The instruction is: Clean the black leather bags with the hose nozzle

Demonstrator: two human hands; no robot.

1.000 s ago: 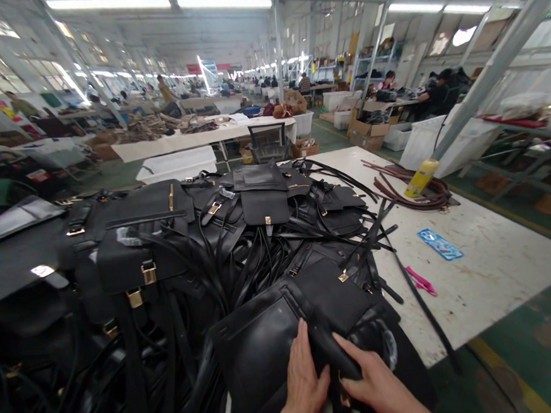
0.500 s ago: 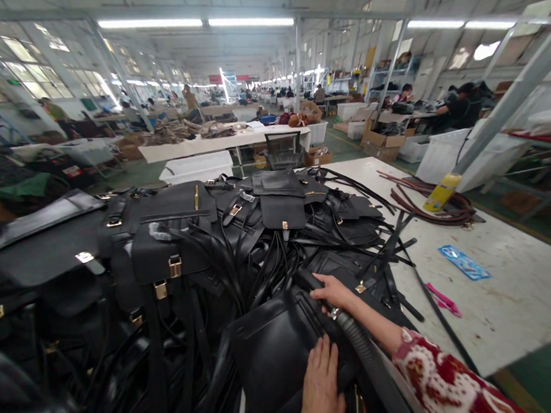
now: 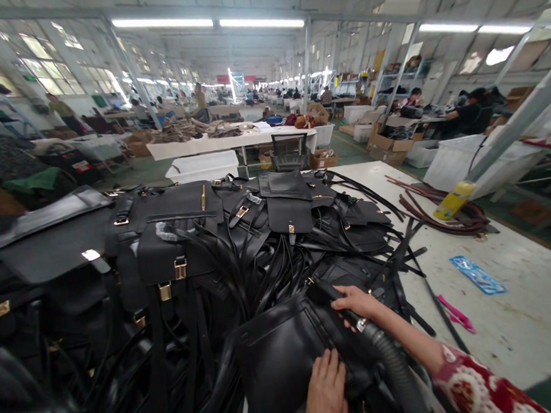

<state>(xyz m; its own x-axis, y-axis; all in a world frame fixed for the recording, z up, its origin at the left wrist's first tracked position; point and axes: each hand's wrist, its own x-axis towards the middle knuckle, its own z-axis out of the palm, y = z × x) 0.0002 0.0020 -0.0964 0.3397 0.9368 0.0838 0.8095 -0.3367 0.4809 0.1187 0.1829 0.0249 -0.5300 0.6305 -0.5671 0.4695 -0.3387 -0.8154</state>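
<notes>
The left hand (image 3: pixel 325 387) lies flat on the black bag (image 3: pixel 278 359), near middle, fingers pointing far. From the near right, the right hand (image 3: pixel 357 304) curls around a black nozzle (image 3: pixel 324 293) by the bag's far edge.

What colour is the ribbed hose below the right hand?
Dark grey, nearly black: the ribbed hose shows best in the head view, lower right of centre.

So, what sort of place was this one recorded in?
Probably a bag factory floor: black bags with gold-coloured buckles lie heaped in front, a long worktable stands beyond, and people work farther back, including a dark-clothed person at right.
</notes>
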